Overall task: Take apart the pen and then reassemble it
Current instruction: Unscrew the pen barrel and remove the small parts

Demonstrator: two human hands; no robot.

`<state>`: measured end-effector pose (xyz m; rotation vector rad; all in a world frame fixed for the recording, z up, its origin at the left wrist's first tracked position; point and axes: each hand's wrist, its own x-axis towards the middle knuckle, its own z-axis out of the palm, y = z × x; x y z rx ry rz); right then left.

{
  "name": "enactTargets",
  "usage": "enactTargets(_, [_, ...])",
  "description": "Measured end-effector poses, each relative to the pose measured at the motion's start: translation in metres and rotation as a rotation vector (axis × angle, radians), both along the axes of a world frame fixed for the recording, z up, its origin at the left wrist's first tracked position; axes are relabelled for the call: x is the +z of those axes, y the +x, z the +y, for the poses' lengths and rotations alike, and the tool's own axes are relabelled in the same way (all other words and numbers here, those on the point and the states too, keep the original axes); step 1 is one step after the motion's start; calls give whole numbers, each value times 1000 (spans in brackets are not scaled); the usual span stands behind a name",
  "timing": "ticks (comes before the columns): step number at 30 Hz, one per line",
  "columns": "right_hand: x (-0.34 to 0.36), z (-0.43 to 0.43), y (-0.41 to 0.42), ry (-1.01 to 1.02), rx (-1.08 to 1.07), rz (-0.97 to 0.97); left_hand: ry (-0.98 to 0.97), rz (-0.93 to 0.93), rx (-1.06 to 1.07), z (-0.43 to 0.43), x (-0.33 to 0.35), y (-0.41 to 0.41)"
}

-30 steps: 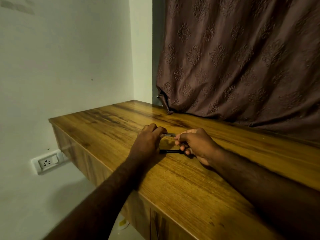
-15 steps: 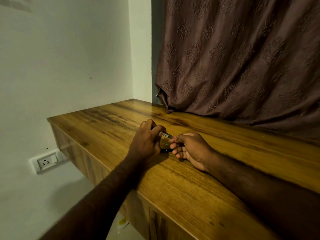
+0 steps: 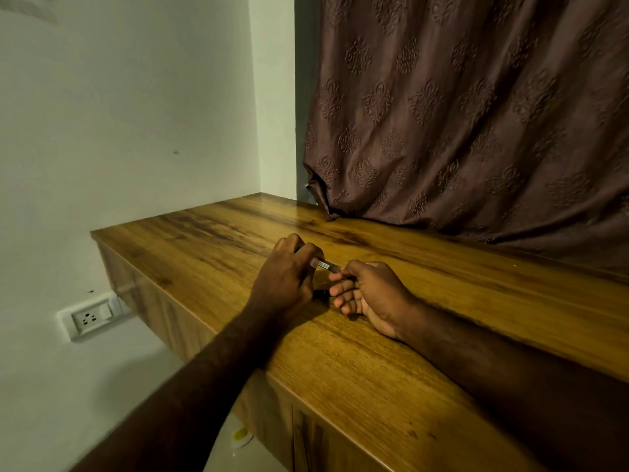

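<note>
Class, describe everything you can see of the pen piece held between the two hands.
The pen piece is a short, slim tube, pale and glossy like clear plastic, with a small marking too small to read. It is held above the wooden desk, tilted slightly down toward the right. The left hand grips one end; the right hand pinches the other. Both ends are hidden by fingers.

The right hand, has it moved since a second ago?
Yes. The right hand has rolled palm-up, and its fingers now cover most of the black pen piece lying on the brown wooden desk, which showed longer before.
</note>
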<state>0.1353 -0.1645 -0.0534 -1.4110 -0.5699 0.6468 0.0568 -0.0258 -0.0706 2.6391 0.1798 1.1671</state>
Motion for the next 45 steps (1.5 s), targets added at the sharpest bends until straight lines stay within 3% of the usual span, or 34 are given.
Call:
enactTargets(24, [-3,-1,3,83,44,-9,-133,-35,-70,8,-3,3])
enactTargets(45, [-2,-4,9,172,-93,-120,-210,-64,-110,10,-3,4])
